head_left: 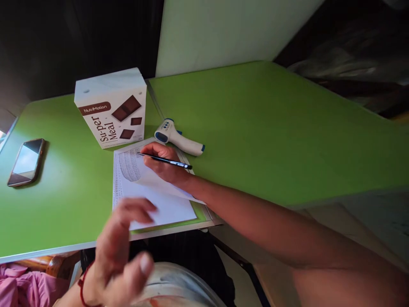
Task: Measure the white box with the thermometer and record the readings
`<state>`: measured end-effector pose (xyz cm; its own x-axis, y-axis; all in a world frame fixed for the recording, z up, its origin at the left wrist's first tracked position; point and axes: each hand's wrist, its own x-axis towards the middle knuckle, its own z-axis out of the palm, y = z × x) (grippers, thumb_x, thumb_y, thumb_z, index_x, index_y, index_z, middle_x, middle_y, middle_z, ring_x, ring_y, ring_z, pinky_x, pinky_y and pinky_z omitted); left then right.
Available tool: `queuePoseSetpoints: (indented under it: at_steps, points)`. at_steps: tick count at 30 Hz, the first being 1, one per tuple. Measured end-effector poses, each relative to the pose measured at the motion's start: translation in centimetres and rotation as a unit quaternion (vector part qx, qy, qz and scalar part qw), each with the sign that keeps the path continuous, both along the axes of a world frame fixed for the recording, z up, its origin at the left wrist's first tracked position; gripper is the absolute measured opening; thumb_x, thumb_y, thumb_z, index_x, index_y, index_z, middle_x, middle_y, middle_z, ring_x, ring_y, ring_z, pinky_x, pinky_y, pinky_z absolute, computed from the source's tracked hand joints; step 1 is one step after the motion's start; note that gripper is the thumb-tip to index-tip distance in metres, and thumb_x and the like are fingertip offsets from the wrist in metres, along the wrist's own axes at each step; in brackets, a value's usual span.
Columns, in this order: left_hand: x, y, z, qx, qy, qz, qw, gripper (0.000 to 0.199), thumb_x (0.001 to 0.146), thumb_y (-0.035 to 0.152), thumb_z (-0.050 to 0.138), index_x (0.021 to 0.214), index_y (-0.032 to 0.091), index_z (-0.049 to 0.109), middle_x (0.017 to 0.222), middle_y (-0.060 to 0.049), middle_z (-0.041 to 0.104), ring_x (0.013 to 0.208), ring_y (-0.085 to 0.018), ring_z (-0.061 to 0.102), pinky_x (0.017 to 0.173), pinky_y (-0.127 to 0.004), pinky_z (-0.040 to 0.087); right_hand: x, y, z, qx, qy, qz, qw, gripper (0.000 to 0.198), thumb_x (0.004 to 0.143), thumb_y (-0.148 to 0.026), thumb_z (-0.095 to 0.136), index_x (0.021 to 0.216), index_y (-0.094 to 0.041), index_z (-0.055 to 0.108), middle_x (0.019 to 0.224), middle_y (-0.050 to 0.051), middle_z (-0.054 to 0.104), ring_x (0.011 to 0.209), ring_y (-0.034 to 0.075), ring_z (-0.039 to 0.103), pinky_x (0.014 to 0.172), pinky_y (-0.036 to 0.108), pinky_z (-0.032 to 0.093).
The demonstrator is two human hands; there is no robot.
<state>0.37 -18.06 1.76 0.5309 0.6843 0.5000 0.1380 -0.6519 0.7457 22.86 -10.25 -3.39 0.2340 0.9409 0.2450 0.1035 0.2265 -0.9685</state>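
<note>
My right hand (pixel 164 162) is closed around a dark pen (pixel 179 163), its tip at the upper part of a white sheet of paper (pixel 166 209). Rows of small writing cover the sheet's upper left, and the page looks curled there. My left hand (pixel 123 251) is raised in front of the table edge, nearer the camera and slightly blurred. Its thumb and fingers are apart with nothing between them. A red string circles that wrist. Just beyond my right hand lies a white and blue infrared thermometer (pixel 179 138), on its side.
On the green table (pixel 271 140), a white NutriMotion box (pixel 111 111) stands behind the paper. A smartphone (pixel 27 162) lies at the left. Pink cloth (pixel 28 285) shows below the table at lower left. A pale wall (pixel 223 34) rises behind.
</note>
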Motion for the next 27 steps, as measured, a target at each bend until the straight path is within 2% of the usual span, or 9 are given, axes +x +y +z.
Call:
queuePoseSetpoints:
  at_steps: [3,4,6,7,9,12,14,19,27]
  points:
    - [0.1,1.5,-0.4,0.079,-0.007,0.037,0.996,0.078,0.110,0.059,0.061,0.176,0.028,0.033,0.176,-0.019,0.043,0.165,-0.041,0.041,0.131,-0.064,0.041,0.1,0.0,-0.1,0.007,-0.024,0.001,1.000,0.014,0.076,-0.032,0.071,0.087,-0.024,0.072,0.080,0.000,0.074,0.073,0.019,0.067,0.068,0.032,0.056]
    - [0.3,1.9,-0.7,0.090,0.015,0.032,0.995,0.084,0.111,0.064,0.058,0.179,0.027,0.025,0.177,-0.022,0.041,0.166,-0.041,0.041,0.132,-0.064,0.037,0.1,0.0,-0.2,0.008,-0.034,0.000,0.999,0.012,0.077,-0.030,0.069,0.086,-0.024,0.071,0.075,-0.001,0.071,0.069,0.018,0.064,0.065,0.031,0.055]
    - [0.7,2.2,-1.3,0.100,0.054,0.017,0.993,0.088,0.113,0.070,0.048,0.181,0.025,0.015,0.163,-0.022,0.058,0.151,-0.036,0.059,0.132,-0.062,0.035,0.2,0.1,-0.3,0.000,-0.048,-0.003,0.999,0.008,0.080,-0.029,0.067,0.085,-0.024,0.070,0.067,-0.003,0.065,0.062,0.017,0.059,0.060,0.030,0.051]
    - [0.8,2.2,-1.7,0.105,0.073,0.015,0.992,0.086,0.114,0.071,0.043,0.181,0.024,0.015,0.150,-0.020,0.068,0.139,-0.034,0.068,0.130,-0.061,0.035,0.2,0.1,-0.3,-0.004,-0.048,-0.011,0.999,0.007,0.081,-0.029,0.066,0.085,-0.025,0.070,0.064,-0.004,0.062,0.059,0.016,0.057,0.057,0.030,0.050]
    - [1.0,1.9,-2.2,0.116,0.126,0.024,0.985,0.079,0.115,0.071,0.039,0.176,0.021,0.029,0.136,-0.016,0.076,0.123,-0.031,0.074,0.128,-0.058,0.034,0.2,0.2,-0.4,-0.007,-0.044,-0.031,0.999,0.007,0.081,-0.030,0.068,0.085,-0.025,0.067,0.064,-0.005,0.060,0.057,0.016,0.056,0.056,0.030,0.050]
    - [1.2,1.2,-2.6,0.129,0.221,0.040,0.966,0.076,0.113,0.075,0.041,0.158,0.016,0.054,0.146,-0.020,0.073,0.126,-0.034,0.071,0.123,-0.057,0.032,0.4,0.2,-0.5,0.005,-0.061,-0.049,0.997,0.011,0.080,-0.031,0.071,0.079,-0.026,0.061,0.066,-0.005,0.062,0.060,0.016,0.058,0.059,0.031,0.053]
    - [1.4,1.0,-2.7,0.145,0.261,0.045,0.953,0.082,0.108,0.080,0.047,0.150,0.012,0.061,0.152,-0.023,0.070,0.126,-0.038,0.068,0.117,-0.058,0.034,0.6,0.1,-0.5,0.010,-0.090,-0.049,0.995,0.016,0.082,-0.031,0.071,0.074,-0.027,0.057,0.065,-0.005,0.061,0.062,0.017,0.059,0.061,0.032,0.054]
    - [1.9,0.9,-2.7,0.157,0.295,0.056,0.941,0.086,0.101,0.085,0.056,0.142,0.011,0.068,0.151,-0.022,0.072,0.120,-0.039,0.064,0.111,-0.059,0.037,1.2,-0.1,-0.4,0.030,-0.149,-0.037,0.988,0.018,0.088,-0.032,0.069,0.074,-0.027,0.058,0.069,-0.003,0.065,0.067,0.018,0.061,0.067,0.034,0.057]
    - [2.1,0.7,-2.9,0.153,0.288,0.058,0.943,0.084,0.102,0.083,0.054,0.141,0.010,0.069,0.148,-0.021,0.073,0.130,-0.040,0.060,0.121,-0.059,0.030,1.3,-0.1,-0.6,0.038,-0.162,-0.026,0.986,0.017,0.089,-0.032,0.067,0.075,-0.027,0.057,0.069,-0.003,0.062,0.065,0.018,0.059,0.067,0.033,0.055]
